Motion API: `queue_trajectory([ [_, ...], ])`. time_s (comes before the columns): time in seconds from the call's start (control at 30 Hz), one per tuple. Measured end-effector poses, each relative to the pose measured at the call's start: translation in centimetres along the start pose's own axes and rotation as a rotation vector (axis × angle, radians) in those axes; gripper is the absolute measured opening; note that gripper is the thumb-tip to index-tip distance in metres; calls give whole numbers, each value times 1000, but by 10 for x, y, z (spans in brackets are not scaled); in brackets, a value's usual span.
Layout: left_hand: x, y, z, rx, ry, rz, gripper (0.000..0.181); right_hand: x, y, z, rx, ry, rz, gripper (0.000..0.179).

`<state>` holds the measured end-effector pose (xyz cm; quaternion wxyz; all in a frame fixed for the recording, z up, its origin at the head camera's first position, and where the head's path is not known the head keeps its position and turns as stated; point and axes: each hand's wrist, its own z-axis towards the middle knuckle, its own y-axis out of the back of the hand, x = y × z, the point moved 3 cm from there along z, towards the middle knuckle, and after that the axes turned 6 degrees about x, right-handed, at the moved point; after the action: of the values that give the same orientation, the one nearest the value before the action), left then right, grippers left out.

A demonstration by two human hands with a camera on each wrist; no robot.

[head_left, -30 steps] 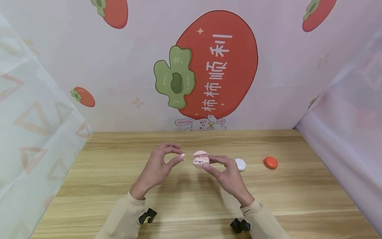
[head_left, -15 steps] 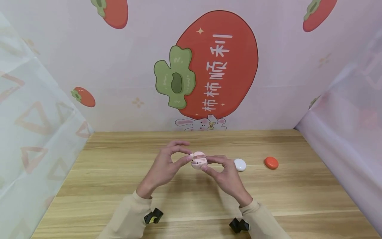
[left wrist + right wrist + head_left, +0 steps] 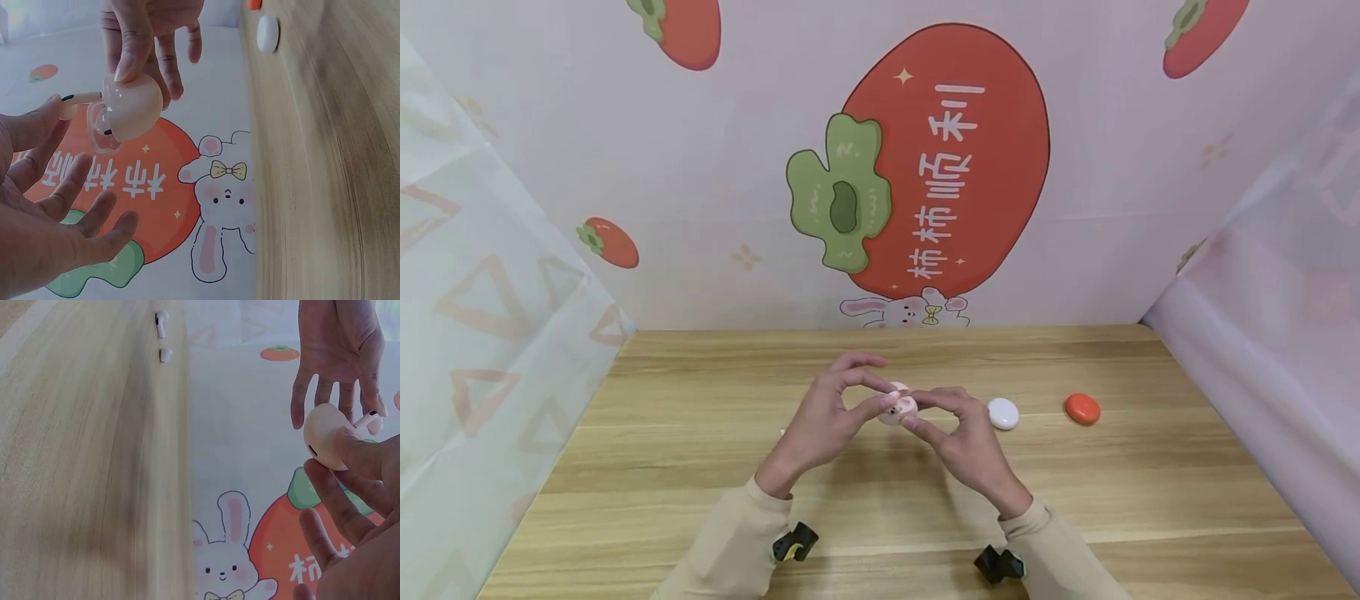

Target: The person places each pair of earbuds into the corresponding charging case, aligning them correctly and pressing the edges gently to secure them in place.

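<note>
My right hand [image 3: 966,437] holds a small, rounded, pale pink earbud case [image 3: 139,109] between thumb and fingers, raised above the table. Its lid stands open, facing left. With thumb and index finger my left hand [image 3: 826,421] pinches a white earbud [image 3: 81,98] by its bud end. The earbud's stem points into the case's opening, as the left wrist view shows. The other left fingers are spread. In the right wrist view the earbud [image 3: 367,420] shows just beyond the case, which hides part of it.
A glossy white round piece [image 3: 1003,413] lies on the wooden table [image 3: 1150,500] right of my right hand, a red-orange one [image 3: 1082,408] farther right. On the table's left side lie a white earbud [image 3: 161,324] and a smaller white piece [image 3: 165,355]. A printed cloth [image 3: 700,167] stands behind.
My left hand has moved right with the earbud, from beside the case to its opening. The right hand and case have shifted slightly left.
</note>
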<state>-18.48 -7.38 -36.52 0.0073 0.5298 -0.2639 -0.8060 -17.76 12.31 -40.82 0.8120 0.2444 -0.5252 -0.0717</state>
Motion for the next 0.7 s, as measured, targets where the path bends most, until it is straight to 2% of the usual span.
queue_trajectory([
  [0.37, 3, -3, 2, -3, -37, 8, 9, 0, -1, 0, 5, 10, 5, 28],
  [0.57, 0, -5, 4, -2, -73, 71, 6, 0, -1, -1, 12, 7, 5, 28],
  [0.7, -3, -5, 6, 13, -70, 124, 5, -1, -1, -1, 17, 11, 6, 28],
])
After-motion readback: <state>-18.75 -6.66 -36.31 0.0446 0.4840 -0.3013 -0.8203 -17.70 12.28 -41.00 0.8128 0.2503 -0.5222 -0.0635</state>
